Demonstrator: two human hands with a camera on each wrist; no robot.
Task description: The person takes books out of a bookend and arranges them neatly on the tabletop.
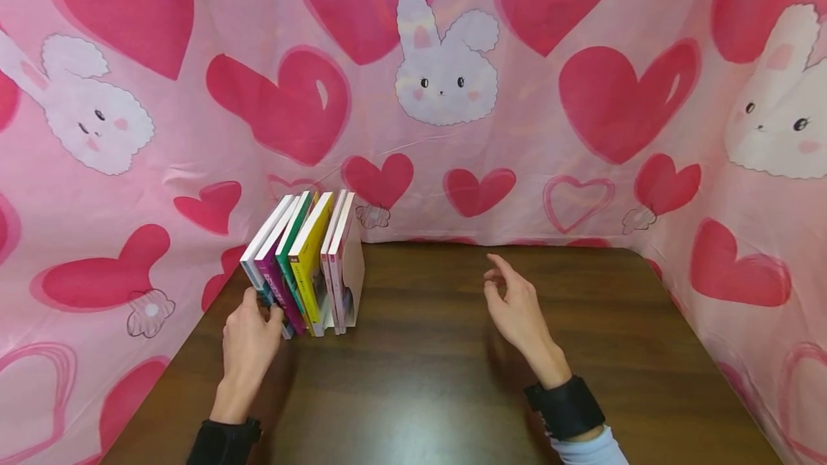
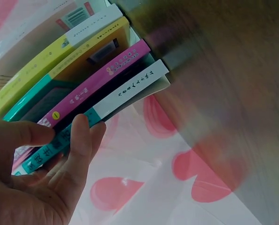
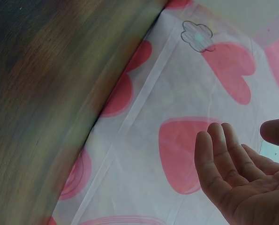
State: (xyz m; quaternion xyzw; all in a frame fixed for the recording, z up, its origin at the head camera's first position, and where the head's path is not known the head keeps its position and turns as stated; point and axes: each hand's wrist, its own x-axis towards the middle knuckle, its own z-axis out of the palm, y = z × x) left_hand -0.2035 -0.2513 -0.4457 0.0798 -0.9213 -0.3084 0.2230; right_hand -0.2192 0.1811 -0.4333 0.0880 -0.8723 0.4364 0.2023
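Several books stand upright in a row at the table's left side in the head view, leaning slightly. At the row's left end is a white-and-teal book (image 2: 130, 89), its spine between the thumb and fingers of my left hand (image 1: 248, 350). Beside it come a purple book (image 1: 276, 282), a green-spined book (image 1: 293, 235) and a yellow book (image 1: 305, 275). Thin pale pink books (image 1: 352, 264) close the row on the right. My right hand (image 1: 517, 307) hovers over the table's right half with loosely bent fingers, holding nothing.
The brown wooden table (image 1: 426, 364) has a rounded far right corner. A pink cloth (image 1: 439, 156) with hearts and rabbits hangs round its back and both sides. Each wrist wears a black band (image 1: 565, 407).
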